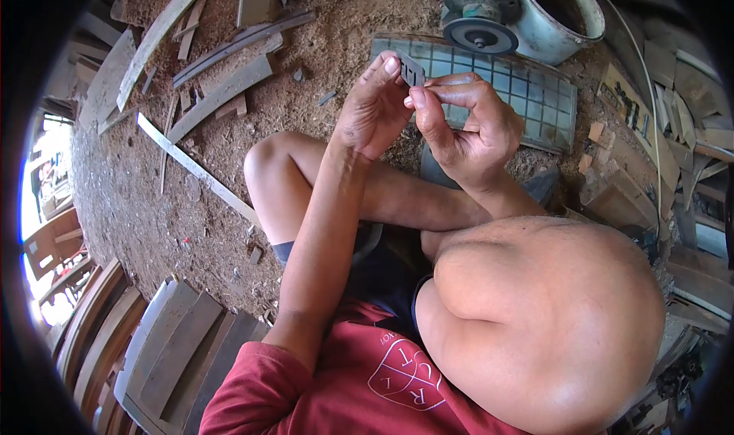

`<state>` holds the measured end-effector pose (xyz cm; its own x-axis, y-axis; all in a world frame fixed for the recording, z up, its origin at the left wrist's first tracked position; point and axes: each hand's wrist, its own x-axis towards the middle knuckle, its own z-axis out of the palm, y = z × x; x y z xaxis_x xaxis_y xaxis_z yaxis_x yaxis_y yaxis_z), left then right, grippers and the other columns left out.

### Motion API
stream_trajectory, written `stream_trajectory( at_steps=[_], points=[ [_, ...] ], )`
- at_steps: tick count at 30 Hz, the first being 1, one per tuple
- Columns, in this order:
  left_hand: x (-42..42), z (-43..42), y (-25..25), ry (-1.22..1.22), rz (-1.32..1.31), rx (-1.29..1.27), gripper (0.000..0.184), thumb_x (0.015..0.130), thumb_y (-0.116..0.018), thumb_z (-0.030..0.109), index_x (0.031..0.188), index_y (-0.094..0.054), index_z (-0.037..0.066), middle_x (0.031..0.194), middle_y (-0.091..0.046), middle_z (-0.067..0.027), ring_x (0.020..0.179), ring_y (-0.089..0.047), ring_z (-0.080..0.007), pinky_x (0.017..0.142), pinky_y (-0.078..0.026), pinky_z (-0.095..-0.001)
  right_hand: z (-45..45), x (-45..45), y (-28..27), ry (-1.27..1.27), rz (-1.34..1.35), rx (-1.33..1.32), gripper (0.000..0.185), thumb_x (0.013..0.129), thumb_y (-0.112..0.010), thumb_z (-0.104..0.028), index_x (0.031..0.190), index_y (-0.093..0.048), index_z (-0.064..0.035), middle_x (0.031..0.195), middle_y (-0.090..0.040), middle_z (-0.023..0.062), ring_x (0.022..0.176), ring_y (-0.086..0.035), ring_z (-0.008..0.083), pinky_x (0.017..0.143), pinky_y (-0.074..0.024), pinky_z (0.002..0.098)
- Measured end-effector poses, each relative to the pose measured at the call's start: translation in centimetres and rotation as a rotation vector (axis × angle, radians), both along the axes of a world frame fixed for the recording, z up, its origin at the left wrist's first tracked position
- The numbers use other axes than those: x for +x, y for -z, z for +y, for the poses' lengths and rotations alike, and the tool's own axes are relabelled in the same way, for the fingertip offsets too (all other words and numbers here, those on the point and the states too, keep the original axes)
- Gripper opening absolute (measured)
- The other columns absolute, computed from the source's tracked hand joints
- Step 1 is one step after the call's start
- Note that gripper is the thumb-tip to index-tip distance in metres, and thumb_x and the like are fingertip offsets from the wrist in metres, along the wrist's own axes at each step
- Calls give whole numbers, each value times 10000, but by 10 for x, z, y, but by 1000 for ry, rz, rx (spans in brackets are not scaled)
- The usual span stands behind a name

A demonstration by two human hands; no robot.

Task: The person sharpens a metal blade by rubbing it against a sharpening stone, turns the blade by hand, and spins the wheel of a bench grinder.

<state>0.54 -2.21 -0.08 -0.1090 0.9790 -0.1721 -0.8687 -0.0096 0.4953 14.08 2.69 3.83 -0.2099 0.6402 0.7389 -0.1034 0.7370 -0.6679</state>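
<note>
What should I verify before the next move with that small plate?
1. Left hand on the small slotted plate: ok; the left hand grips its upper end.
2. Right hand at the plate: ok; thumb and finger meet at its lower end.
3. Plate clear of the dark disc: ok; the two are apart.
4. Disc standing still: cannot tell from one picture.
5. Bucket upright: ok; what is in it, cannot tell.
6. Bare fingers protected: not ok, I'd judge; neither hand wears a glove.
</note>
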Motion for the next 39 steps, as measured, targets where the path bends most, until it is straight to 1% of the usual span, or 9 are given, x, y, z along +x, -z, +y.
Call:
stream_trajectory(
  at_steps=[12,18,20,24,26,28,30,34,39],
  points=[
    [0,-1,2,-21,-4,-34,231,985,-740,326,1006,-638,119,927,-678,-6,786,-573,-122,760,-497,-292,0,-1,4,-15,24,-16,163,882,-827,-96,851,-673,-51,767,-728,61,646,-720,142,567,-548,258],
    [0,-2,-7,-31,7,-69,240,979,-742,318,1060,-643,115,1018,-700,-18,935,-631,-152,858,-509,-333,-1,4,9,-62,49,-173,169,924,-795,-110,868,-658,-27,807,-753,76,680,-730,120,614,-569,252],
    [-9,-5,2,-5,20,93,306,1045,-632,355,1214,-679,104,1216,-717,-85,1136,-645,-225,977,-500,-410,-2,9,8,-97,68,-273,176,950,-773,-112,888,-644,-9,818,-757,89,697,-734,116,634,-579,254],
    [-15,-6,-3,-53,78,136,270,1035,-648,345,1174,-669,115,1164,-728,-73,1137,-646,-206,1015,-489,-433,0,15,3,-243,101,-476,138,1047,-619,-77,1022,-553,42,861,-720,179,746,-734,198,712,-636,344],
    [-13,-7,-15,-71,108,117,170,1032,-665,283,1087,-656,123,1104,-733,-68,1101,-659,-197,1008,-484,-430,0,14,-1,-260,229,-589,191,1023,-678,-106,942,-571,30,820,-729,146,717,-737,157,659,-594,269],
    [-10,-7,-25,-145,182,80,132,959,-764,115,962,-633,110,968,-711,-18,929,-640,-128,915,-496,-333,4,18,-5,-264,192,-652,221,1030,-673,-161,949,-567,15,814,-711,134,695,-714,163,635,-586,282],
    [-8,-7,-28,-176,293,53,152,943,-780,90,956,-629,102,968,-714,-24,925,-643,-121,903,-497,-314,9,20,-10,-267,155,-715,253,1038,-668,-216,956,-564,0,809,-692,122,673,-691,168,611,-577,295],
    [1,-9,-35,-234,544,-15,196,912,-811,48,947,-621,80,980,-720,-37,932,-647,-99,881,-493,-267,17,20,-9,-198,196,-1013,397,920,-836,-357,834,-586,-60,691,-625,36,543,-574,79,512,-497,232],
    [5,-9,-37,-236,540,-61,196,919,-807,57,956,-615,80,963,-712,-31,927,-643,-97,887,-492,-270,17,20,-7,-196,154,-1049,402,901,-856,-347,790,-580,-76,636,-603,18,496,-542,77,474,-432,223]
  ],
)
